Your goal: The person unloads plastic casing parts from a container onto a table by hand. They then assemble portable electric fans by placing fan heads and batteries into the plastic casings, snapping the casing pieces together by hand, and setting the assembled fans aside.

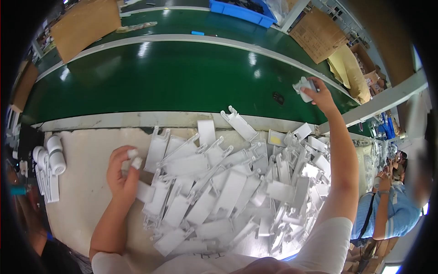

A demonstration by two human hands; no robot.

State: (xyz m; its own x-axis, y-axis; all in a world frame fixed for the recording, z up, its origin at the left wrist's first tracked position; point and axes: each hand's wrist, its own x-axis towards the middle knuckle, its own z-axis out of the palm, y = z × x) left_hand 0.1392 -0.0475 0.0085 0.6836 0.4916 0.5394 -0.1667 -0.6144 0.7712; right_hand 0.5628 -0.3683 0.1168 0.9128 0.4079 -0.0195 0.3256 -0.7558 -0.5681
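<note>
My right hand (320, 95) is stretched out over the green belt (182, 82), its fingers closed on a white plastic part (304, 89). On the left, my left hand (122, 171) is raised above the pale worktop (82, 182), fingers curled, with white coverings on the thumb and a fingertip. Whether anything lies inside its curled fingers is hard to make out. A large heap of white plastic brackets (230, 189) spreads between my arms, its left edge close beside my left hand.
White cylinders (56, 162) lie at the far left. A dark object (278, 98) rests on the belt. Beyond it are a blue tray (242, 12), a cardboard box (86, 27) and another box (318, 35). A person in blue (397, 212) is at the right.
</note>
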